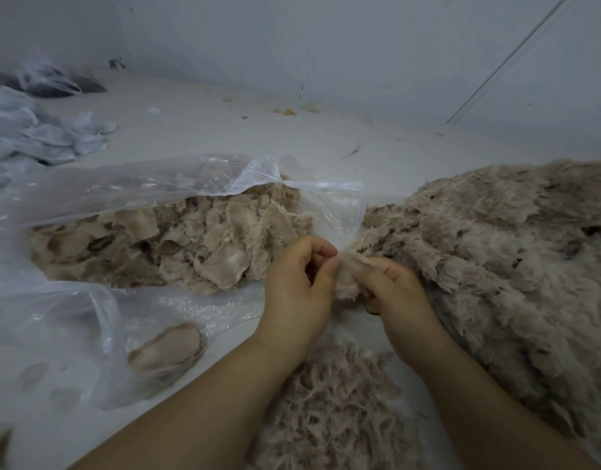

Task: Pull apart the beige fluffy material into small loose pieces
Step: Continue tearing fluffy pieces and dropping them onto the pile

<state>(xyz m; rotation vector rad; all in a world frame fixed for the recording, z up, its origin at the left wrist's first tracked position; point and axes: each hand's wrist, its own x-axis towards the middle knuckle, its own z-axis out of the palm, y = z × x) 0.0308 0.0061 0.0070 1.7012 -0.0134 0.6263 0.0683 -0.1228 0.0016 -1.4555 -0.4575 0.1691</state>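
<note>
A small tuft of beige fluffy material (pixel 347 278) sits between my two hands at the centre of the view. My left hand (pixel 297 290) pinches its left side with thumb and curled fingers. My right hand (pixel 396 290) grips its right side. A big heap of beige fluffy material (pixel 502 252) lies to the right, touching my right hand. A pile of small loose pieces (pixel 336 408) lies below, between my forearms. More beige scraps (pixel 177 242) fill a clear plastic bag (pixel 129 184) on the left.
One beige scrap (pixel 168 347) lies under the bag's near flap. Pale blue-white fabric (pixel 31 134) is heaped at the far left. A white wall (pixel 360 45) closes the back, with a thin cable (pixel 509 59) running down it. Small crumbs (pixel 289 111) lie near the wall.
</note>
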